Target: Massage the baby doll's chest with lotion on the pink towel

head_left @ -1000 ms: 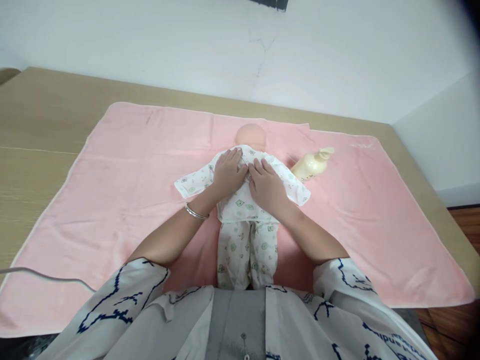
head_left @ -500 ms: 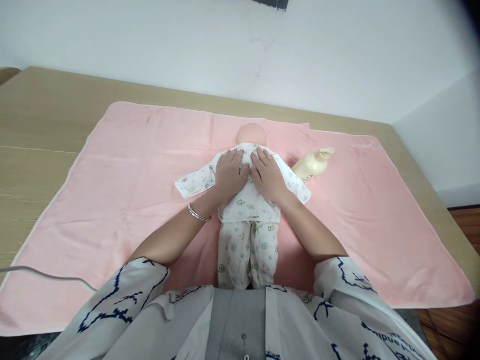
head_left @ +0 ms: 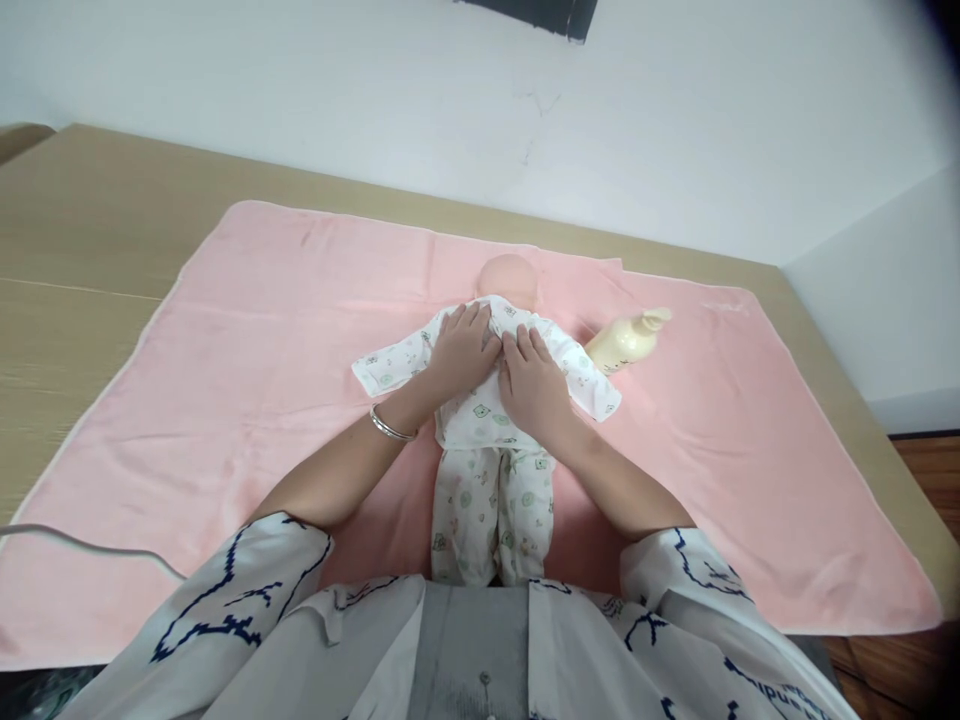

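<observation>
Pale wood table [head_left: 112, 220] meets a white wall [head_left: 337, 90] across the top of the frame, and a pink blanket [head_left: 285, 310] covers most of it. At centre lies the doll [head_left: 487, 425], its head [head_left: 508, 280] toward the wall, its face not showing. Left hand [head_left: 463, 350] and right hand [head_left: 535, 384] rest open and flat on the upper shirt, gripping nothing. Uneven pressure from the palms could roll the doll sideways. Sliding palms might ruck the thin cloth toward the neck, and the loose blanket could shift too. Right of centre, the bottle [head_left: 624, 343] has its lower end hidden behind the doll's cuff [head_left: 604, 400]; a right forearm swung outward could knock it away. At lower left, a turning left elbow might snag the cable [head_left: 97, 545] crossing the blanket.
</observation>
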Demonstrator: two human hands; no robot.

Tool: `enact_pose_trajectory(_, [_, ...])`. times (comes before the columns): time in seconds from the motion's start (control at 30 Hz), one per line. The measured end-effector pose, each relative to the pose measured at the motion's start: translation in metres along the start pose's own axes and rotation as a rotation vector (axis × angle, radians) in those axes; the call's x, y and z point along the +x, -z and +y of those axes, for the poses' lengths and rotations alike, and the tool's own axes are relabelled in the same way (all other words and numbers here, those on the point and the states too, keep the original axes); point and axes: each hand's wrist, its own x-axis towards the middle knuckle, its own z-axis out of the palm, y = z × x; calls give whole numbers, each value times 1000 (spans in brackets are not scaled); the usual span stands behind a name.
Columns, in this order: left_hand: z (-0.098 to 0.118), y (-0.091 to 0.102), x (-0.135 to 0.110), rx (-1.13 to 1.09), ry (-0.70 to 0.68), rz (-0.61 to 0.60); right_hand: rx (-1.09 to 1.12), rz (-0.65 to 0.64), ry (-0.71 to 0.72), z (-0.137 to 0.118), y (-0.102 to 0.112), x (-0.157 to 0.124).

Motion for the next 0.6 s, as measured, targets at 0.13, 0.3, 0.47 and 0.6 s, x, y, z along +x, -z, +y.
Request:
enact_pose_trajectory(0.13, [13, -2, -8, 59, 52, 17, 42, 5, 8, 13, 3, 9])
enact_pose_trajectory(0.3, [41, -1, -30, 153, 71, 23, 99, -27, 26, 45, 10, 35])
enact_pose_trajectory(0.47, [18, 4, -12, 68, 34, -10, -4, 7, 6, 28, 7, 20])
enact_pose_trajectory(0.6, [2, 5, 2, 30, 30, 17, -29, 41, 40, 10, 7, 4])
